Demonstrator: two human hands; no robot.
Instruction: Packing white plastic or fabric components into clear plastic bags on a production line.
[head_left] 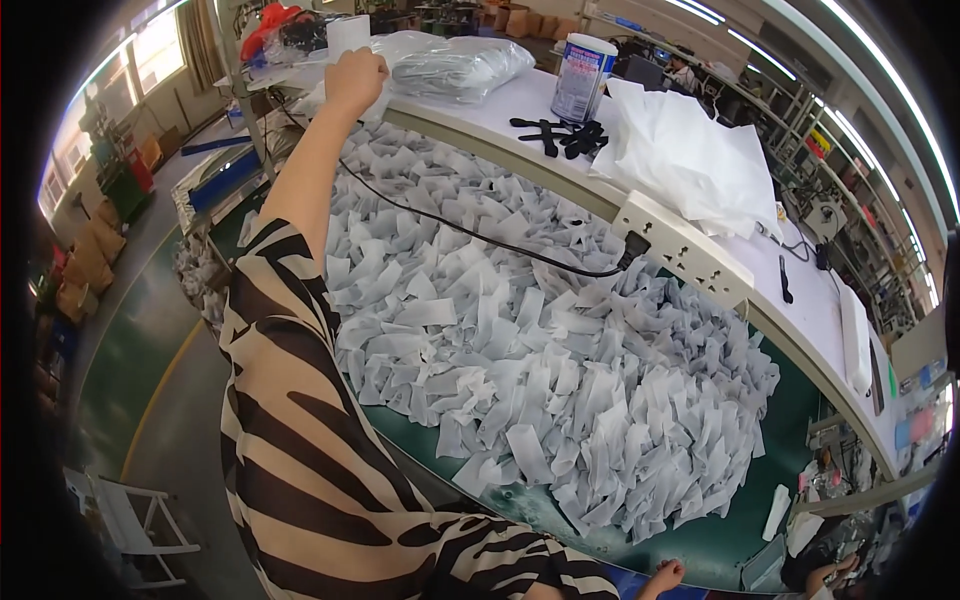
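Note:
My left hand (357,82) reaches to the far left end of the raised white shelf, its fingers curled closed. Right behind the fist stands a white cylinder-shaped thing (348,32); whether the fingers hold it is hidden. Clear plastic bags (455,70) lie just to the right of this hand. Below the shelf, a large heap of translucent whitish strips (500,300) covers much of the green table (785,455). At the lower edge my right hand (665,576) is closed near the table's front edge, and I cannot make out anything in it.
On the shelf (745,262) are a printed canister (583,78), black straps (562,137), a white sheet bag (690,150) and a power strip (682,250). Its black cord (480,238) hangs over the heap. A white stool (135,520) stands at left; another person's arm (832,574) shows lower right.

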